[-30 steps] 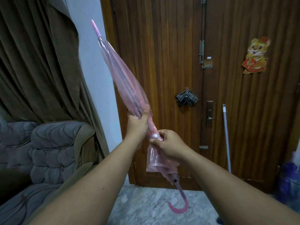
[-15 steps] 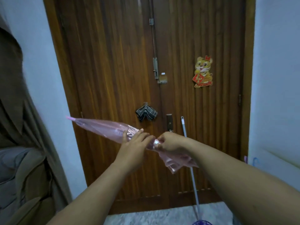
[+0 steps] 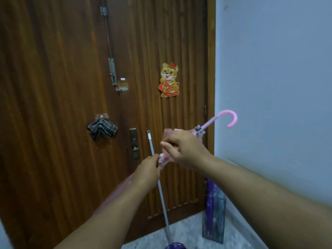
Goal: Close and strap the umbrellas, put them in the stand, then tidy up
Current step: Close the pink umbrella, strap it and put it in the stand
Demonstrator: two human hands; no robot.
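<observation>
A folded, see-through pink umbrella (image 3: pixel 209 124) is held at chest height in front of the wooden door, its hooked handle pointing up to the right and its canopy running down to the left behind my left forearm. My right hand (image 3: pixel 183 147) grips the bunched canopy near the handle. My left hand (image 3: pixel 148 169) pinches the small strap tab at the canopy's middle. On the floor at the lower right stands a clear umbrella stand (image 3: pixel 213 229) with a purple umbrella (image 3: pixel 209 196) in it.
A grey mop pole (image 3: pixel 159 184) leans against the door (image 3: pixel 53 123) just behind my hands, its purple head at the bottom edge. A checked cloth (image 3: pixel 102 129) hangs on a door hook. The pale wall (image 3: pixel 278 87) is on the right, marble floor below.
The view has swung right from the sofa and curtain to the door corner. The umbrella has flipped: its tip went from up-left to down-left, and the handle now points up right.
</observation>
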